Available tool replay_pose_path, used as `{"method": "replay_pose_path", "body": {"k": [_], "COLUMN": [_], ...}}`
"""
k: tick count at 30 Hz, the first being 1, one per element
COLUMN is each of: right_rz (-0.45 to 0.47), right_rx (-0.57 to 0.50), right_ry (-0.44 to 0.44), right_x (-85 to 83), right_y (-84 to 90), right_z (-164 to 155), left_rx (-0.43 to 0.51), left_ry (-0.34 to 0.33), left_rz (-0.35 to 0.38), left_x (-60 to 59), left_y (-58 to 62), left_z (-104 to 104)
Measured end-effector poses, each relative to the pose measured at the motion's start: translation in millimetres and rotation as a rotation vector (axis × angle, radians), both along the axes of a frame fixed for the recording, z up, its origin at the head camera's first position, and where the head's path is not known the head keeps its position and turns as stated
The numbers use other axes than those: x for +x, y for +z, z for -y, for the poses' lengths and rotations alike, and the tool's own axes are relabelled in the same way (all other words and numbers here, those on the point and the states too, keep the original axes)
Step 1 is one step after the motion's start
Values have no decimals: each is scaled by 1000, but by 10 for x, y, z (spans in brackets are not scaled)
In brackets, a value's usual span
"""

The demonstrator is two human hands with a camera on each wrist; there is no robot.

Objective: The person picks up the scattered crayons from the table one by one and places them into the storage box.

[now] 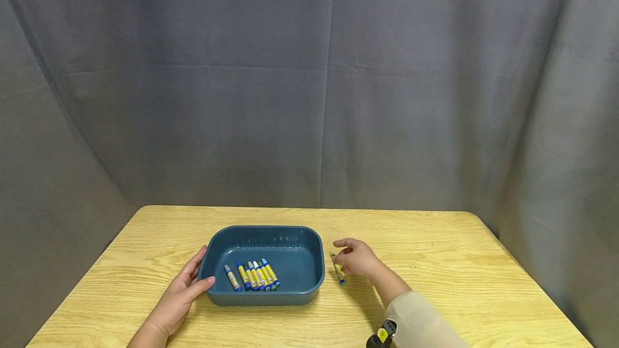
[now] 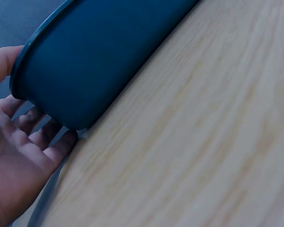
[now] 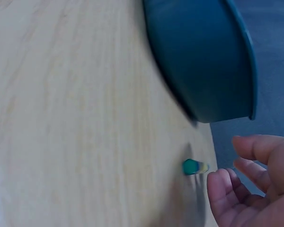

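Observation:
A dark blue rectangular tray (image 1: 263, 298) stands on the table, and my left hand (image 1: 178, 295) holds its left end. The thumb lies over the rim while the fingers go round the outer wall, as the left wrist view shows. Inside the tray, several yellow-wrapped crayons (image 1: 259, 277) lie in a row, and one paler crayon (image 1: 232, 278) is a little apart at their left. To the right of the tray, a single crayon (image 1: 338, 272) lies on the wood. My right hand (image 1: 357, 258) hovers over it, fingers loosely bent and apart from its green end (image 3: 190, 167).
The light wooden table (image 1: 450, 267) has its far edge just behind the tray. Grey curtains (image 1: 309, 95) hang behind and at both sides. A black and yellow device (image 1: 382, 334) is on my right wrist by the sleeve (image 1: 423, 321).

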State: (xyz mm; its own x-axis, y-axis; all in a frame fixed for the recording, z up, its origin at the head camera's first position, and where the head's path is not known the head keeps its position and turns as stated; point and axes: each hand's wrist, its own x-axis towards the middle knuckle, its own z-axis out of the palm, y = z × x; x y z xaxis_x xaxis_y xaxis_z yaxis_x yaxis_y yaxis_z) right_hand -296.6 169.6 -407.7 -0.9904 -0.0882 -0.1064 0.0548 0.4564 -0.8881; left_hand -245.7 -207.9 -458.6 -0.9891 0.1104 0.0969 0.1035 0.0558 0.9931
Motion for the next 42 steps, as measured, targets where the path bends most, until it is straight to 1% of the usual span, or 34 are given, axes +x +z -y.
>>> {"method": "replay_pose_path", "body": {"k": [5, 11, 14, 16, 23, 25, 29, 31, 34, 39, 42], "right_rz": [-6, 0, -6, -19, -85, -95, -80, -57, -26, 1, -7], "right_rx": [29, 69, 99, 132, 312, 332, 305, 269, 168, -54, -112], "right_ry": [1, -25, -34, -33, -20, -16, -21, -27, -34, -24, -23], "right_x": [12, 6, 15, 22, 23, 15, 7, 9, 16, -21, -53], "right_y": [-57, -127, -135, -132, -133, -139, -141, -139, -131, -80, -4], "right_z": [-10, -1, 24, 46, 73, 73, 64, 53, 39, -6, -18], "left_rx": [3, 7, 7, 8, 7, 6, 12, 15, 13, 3, 3], "left_ry": [-5, -5, -6, -7, -11, -8, -8, -8, -8, 0, 1], "left_rz": [0, -6, -15, -18, -1, 2, 3, 6, 11, 16, 20], "left_x": [-3, -3, -4, -4, 1, 1, 2, 5, 9, 9, 8], "left_y": [3, -5, -8, -9, -3, -1, 3, 4, 3, 8, 8], "left_z": [2, 2, 2, 2, 2, 1, -3, -5, -5, -1, -1]}}
